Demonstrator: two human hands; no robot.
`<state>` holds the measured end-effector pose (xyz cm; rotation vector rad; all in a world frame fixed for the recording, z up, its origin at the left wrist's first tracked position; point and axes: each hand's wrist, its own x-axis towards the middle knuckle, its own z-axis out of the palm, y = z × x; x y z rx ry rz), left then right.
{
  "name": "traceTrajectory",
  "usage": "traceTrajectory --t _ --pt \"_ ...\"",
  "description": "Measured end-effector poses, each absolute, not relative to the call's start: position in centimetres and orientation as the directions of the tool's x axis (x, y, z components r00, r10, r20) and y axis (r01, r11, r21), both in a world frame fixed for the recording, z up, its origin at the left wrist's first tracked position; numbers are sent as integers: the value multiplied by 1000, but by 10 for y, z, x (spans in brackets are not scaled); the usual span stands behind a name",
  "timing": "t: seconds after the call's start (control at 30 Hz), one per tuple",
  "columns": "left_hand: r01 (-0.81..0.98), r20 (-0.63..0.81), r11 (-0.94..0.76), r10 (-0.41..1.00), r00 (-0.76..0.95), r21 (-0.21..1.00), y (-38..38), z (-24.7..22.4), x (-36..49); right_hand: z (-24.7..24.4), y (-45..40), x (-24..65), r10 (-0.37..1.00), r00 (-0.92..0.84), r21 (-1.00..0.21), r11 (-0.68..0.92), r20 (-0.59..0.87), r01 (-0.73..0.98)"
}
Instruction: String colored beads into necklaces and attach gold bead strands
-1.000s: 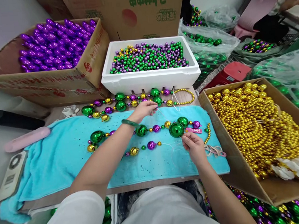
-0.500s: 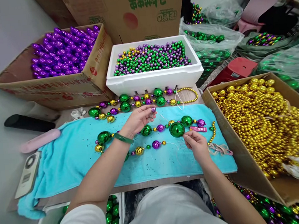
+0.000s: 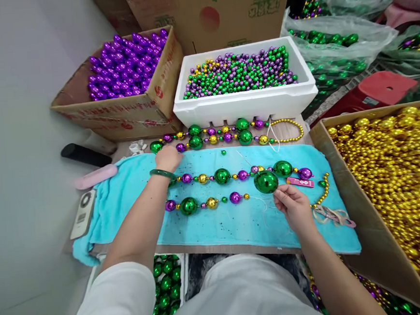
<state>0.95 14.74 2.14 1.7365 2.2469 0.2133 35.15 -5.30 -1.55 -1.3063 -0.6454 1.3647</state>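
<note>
A wood-grained table (image 3: 288, 132) stands here, a turquoise towel (image 3: 208, 228) spread over it and rumpled at one end; behind the towel lies a bead strand (image 3: 195, 142), then a foam box (image 3: 245, 105) beside a cardboard box (image 3: 119, 117).

Tall carton (image 3: 238, 24) — green "串串" | open carton (image 3: 119, 118) — red print, illegible | pink label (image 3: 301, 183): too small

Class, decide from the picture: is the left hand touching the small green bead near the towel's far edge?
Apart: the head view shows turquoise towel between the left hand and the small green bead.
</note>
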Motion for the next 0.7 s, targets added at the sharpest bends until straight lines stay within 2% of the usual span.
traceTrajectory --t 0.07,0.17,0.23,0.3,0.33,0.37,0.43,0.5,0.7 --pt "907 -203 297 948 -244 297 148 15 -1 -15 -53 350 927 180 -912 -264 -330 -316" --pt "890 -194 266 959 -205 371 141 16 4 -11 -52 346 934 168 -923 -260 -315 -283" --pt "783 -192 212 974 -120 585 131 24 19 -7 -52 343 938 168 -933 -257 -304 -251" --pt "471 -204 155 977 55 869 115 36 38 -4 -52 341 943 167 -943 -251 -289 -218" --pt "278 -195 145 967 163 950 107 42 48 -2 -53 340 945 166 -947 -246 -281 -205" --pt "117 -180 154 950 255 981 98 48 57 -1 -53 340 948 165 -951 -241 -274 -196" --pt "-76 -161 203 913 374 976 83 57 71 1 -54 340 951 166 -955 -229 -261 -188" --pt "-166 -160 252 889 429 953 72 60 79 2 -55 340 955 165 -959 -216 -246 -183" --pt "-223 -135 257 884 449 941 64 56 82 8 -59 341 961 162 -966 -200 -226 -164"
